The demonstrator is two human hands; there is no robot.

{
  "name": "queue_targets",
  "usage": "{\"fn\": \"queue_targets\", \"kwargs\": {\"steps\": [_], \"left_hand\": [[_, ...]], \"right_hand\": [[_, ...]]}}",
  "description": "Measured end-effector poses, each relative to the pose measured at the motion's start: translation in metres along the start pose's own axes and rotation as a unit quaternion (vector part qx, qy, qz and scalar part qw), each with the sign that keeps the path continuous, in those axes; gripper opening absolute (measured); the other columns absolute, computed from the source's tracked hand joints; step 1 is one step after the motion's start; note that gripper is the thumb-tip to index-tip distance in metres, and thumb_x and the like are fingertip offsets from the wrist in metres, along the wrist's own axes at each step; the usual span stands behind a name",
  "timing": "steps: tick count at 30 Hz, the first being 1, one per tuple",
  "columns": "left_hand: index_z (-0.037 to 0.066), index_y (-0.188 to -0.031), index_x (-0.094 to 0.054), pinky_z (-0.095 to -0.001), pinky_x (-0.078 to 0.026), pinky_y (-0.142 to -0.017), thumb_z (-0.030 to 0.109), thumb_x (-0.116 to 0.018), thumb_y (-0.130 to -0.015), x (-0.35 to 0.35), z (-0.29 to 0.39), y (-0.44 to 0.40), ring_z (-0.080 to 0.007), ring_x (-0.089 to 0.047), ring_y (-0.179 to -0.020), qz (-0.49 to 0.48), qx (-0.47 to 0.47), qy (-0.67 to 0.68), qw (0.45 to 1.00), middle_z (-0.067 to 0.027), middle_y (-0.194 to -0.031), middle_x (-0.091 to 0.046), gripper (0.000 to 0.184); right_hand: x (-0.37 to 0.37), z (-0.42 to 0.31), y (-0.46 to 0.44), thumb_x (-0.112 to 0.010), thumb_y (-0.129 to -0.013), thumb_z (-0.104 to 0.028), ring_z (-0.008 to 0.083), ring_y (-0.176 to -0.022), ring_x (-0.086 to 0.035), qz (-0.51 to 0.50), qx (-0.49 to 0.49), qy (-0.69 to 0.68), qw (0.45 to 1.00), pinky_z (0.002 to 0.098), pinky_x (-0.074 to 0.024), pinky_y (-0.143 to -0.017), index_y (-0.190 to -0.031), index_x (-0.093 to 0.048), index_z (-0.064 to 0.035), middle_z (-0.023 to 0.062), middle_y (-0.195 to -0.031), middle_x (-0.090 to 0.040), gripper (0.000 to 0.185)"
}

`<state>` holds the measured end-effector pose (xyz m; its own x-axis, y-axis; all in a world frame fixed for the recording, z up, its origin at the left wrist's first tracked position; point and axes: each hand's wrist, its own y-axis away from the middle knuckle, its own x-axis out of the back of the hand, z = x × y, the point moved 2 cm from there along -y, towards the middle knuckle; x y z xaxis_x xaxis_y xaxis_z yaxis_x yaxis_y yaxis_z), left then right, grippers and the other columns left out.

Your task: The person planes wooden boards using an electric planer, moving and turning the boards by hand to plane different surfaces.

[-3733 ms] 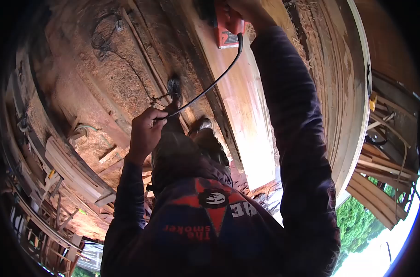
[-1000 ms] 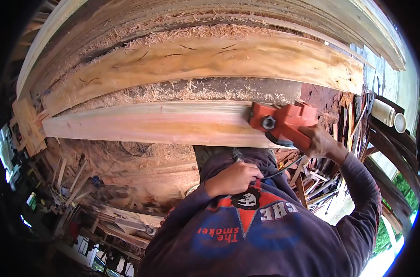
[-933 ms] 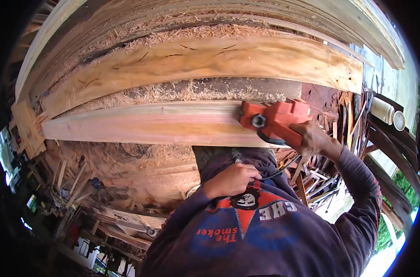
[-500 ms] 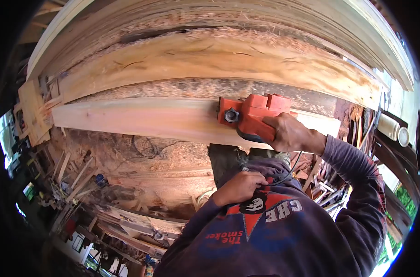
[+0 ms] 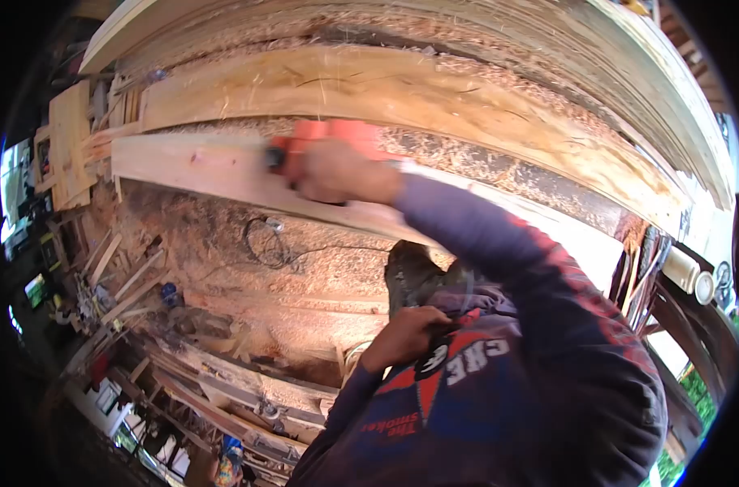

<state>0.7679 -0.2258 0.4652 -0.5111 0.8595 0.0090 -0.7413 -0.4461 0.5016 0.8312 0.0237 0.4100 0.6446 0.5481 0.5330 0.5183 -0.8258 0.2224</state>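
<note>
A red power planer, smeared by motion, rests on a pale, pinkish plank left of its middle. My right hand is wrapped round the planer's handle, with the arm stretched across the plank. Close to the front of the shirt, my left hand is closed; the black cord was between its fingers in earlier views, and only a dark bit shows at the fingertips now. Behind the pale plank lies a wider yellowish board with dark cracks.
Wood shavings cover the gap between the boards. A coiled cord lies on the shavings-strewn ground. Stacked planks stand at the far side. White containers are at the right, and scrap wood is at the left.
My right hand has carried the planer leftward along the pale plank from its right part. The view has shifted and turned. My left hand stays closed near the shirt.
</note>
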Motion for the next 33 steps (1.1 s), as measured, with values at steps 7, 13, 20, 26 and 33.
{"fn": "queue_targets", "kwargs": {"steps": [7, 13, 20, 26, 33], "left_hand": [[-0.004, -0.097, -0.07, -0.0363, -0.055, -0.072, 0.009, -0.074, -0.08, -0.007, 0.016, 0.027, -0.0203, -0.073, -0.083, 0.227, 0.088, -0.024, 0.97, -0.0179, -0.086, -0.074, 0.022], [-0.001, -0.099, -0.072, -0.0315, -0.054, -0.077, 0.013, -0.071, -0.091, -0.067, 0.032, 0.009, -0.0181, -0.073, -0.084, 0.144, 0.146, -0.008, 0.979, -0.0163, -0.087, -0.075, 0.015], [-0.001, -0.092, -0.072, -0.0396, -0.056, -0.08, 0.008, -0.071, -0.087, -0.153, 0.069, -0.072, -0.0337, -0.072, -0.088, -0.001, 0.018, -0.083, 0.996, -0.0145, -0.092, -0.074, 0.011], [0.003, -0.105, -0.068, -0.0437, -0.054, -0.084, 0.009, -0.063, -0.085, -0.257, 0.089, -0.155, -0.0336, -0.069, -0.09, -0.171, -0.17, -0.171, 0.955, -0.0142, -0.096, -0.07, 0.021], [0.001, -0.104, -0.067, -0.0441, -0.054, -0.083, 0.003, -0.064, -0.076, -0.283, 0.09, -0.16, -0.0354, -0.068, -0.09, -0.195, -0.212, -0.156, 0.945, -0.0153, -0.096, -0.07, 0.028]], "right_hand": [[-0.045, -0.035, -0.091, -0.063, -0.088, -0.027, 0.0337, -0.097, -0.074, 0.142, -0.083, -0.07, 0.984, 0.0454, -0.0582, -0.086, -0.099, -0.077, 0.0003, 0.0225, -0.1, -0.075, 0.032], [-0.011, 0.03, 0.1, -0.072, -0.082, -0.025, 0.0338, -0.091, -0.074, 0.079, -0.029, -0.071, 0.994, 0.0486, -0.0584, -0.083, -0.098, -0.079, -0.0146, 0.016, -0.094, -0.075, 0.02], [0.081, 0.131, 0.444, -0.066, -0.076, -0.01, 0.0471, -0.069, -0.066, 0.058, -0.133, 0.025, 0.989, 0.052, -0.0538, -0.064, -0.105, -0.067, 0.0019, 0.0293, -0.073, -0.064, 0.031], [0.12, 0.198, 0.672, -0.078, -0.081, -0.025, 0.0386, -0.071, -0.068, 0.04, -0.28, 0.057, 0.957, 0.0434, -0.0531, -0.067, -0.108, -0.071, -0.0029, 0.0203, -0.082, -0.068, 0.036], [0.126, 0.192, 0.698, -0.079, -0.079, -0.017, 0.0375, -0.068, -0.065, 0.017, -0.27, -0.018, 0.963, 0.0445, -0.0514, -0.065, -0.104, -0.068, -0.001, 0.0157, -0.08, -0.063, 0.032]]}}
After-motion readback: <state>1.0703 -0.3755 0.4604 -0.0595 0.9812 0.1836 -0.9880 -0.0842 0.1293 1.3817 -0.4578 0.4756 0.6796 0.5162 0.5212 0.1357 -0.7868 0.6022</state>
